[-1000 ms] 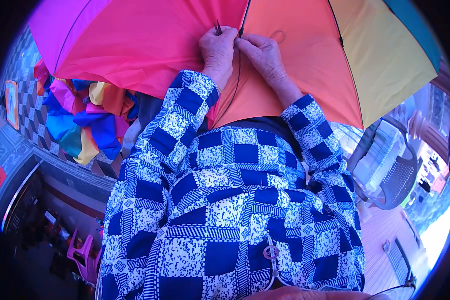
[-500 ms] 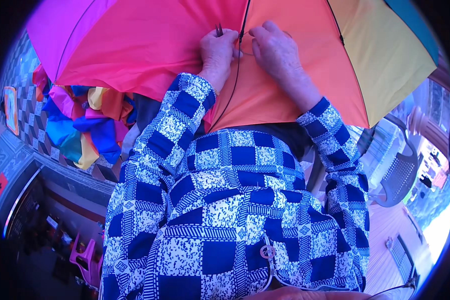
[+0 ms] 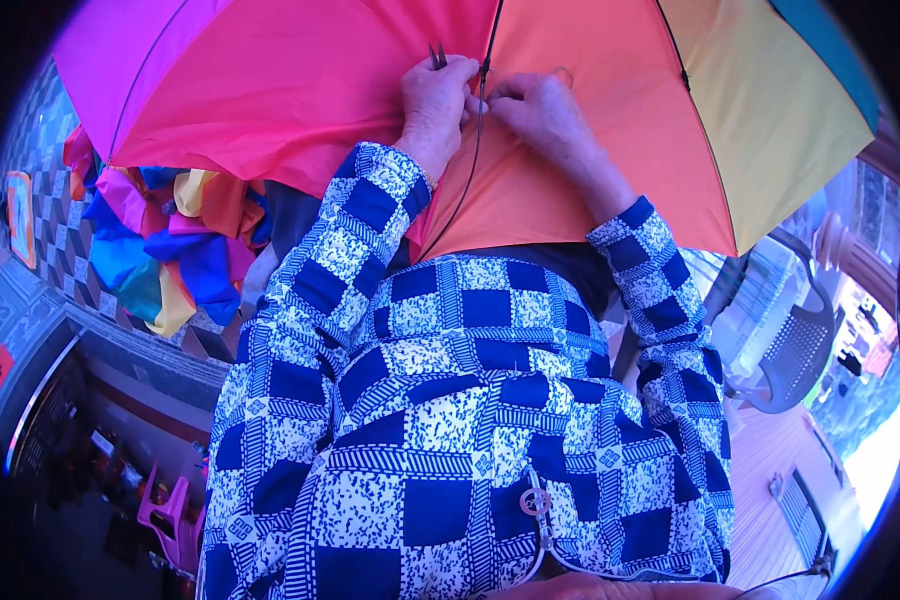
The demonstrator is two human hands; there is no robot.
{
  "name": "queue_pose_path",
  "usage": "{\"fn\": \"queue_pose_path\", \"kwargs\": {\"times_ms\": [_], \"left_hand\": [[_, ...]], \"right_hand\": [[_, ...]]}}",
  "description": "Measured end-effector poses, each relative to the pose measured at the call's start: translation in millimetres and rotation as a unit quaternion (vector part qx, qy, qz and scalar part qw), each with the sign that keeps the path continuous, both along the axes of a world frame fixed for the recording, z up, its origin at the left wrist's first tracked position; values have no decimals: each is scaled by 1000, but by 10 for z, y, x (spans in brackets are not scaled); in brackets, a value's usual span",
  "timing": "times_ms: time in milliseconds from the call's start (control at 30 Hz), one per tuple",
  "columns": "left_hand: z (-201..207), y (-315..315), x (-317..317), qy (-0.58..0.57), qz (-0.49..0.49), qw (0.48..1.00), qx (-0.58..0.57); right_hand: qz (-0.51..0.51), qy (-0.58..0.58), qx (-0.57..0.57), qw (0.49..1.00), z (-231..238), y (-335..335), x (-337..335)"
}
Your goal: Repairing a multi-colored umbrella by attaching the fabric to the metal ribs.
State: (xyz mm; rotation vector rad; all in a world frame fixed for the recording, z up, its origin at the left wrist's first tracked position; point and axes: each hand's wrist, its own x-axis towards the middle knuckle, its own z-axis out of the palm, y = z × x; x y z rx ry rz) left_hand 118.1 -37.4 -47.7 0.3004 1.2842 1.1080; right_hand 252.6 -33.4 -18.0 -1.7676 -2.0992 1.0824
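An open multicoloured umbrella (image 3: 630, 150) spreads across my lap, with a dark rib (image 3: 489, 45) running between its red and orange panels. My left hand (image 3: 435, 105) is closed beside that rib. Two dark pointed tips of small thread snips (image 3: 437, 58) stick up from it, the rest hidden in the palm. Just right of the rib, my right hand (image 3: 542, 115) is pinched close to the left fingertips. A thin loop of thread (image 3: 565, 75) shows behind its knuckles; any needle is too small to make out.
A heap of colourful folded cloth (image 3: 175, 240) lies on the tiled floor at left. Below it, a pink plastic stool (image 3: 175, 520) stands in a dark doorway area. At right is a grey chair (image 3: 800, 340) with a perforated back.
My right hand has moved down and slightly left, its fingers now nearer the left fingertips. The thread loop has shifted with it. My left hand stays in place with the snips.
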Motion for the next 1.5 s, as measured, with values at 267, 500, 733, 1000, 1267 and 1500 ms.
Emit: {"fn": "queue_pose_path", "kwargs": {"times_ms": [267,500,733,1000,1267,1500], "left_hand": [[55,-25,-5,23,-4,1000,4],[50,-23,14,28,1,1000,4],[77,-28,11,36,-2,999,6],[-47,-28,-35,17,12,1000,18],[-48,-19,-18,29,6,999,14],[-67,-24,-10,13,5,1000,17]], "right_hand": [[52,-168,265,948,176,-76,-45],[13,-64,226,972,-103,177,-137],[25,-79,230,970,-132,191,31],[44,-109,247,962,21,146,289],[32,-55,215,974,-88,81,80],[10,-51,226,973,-154,97,-16]]}}
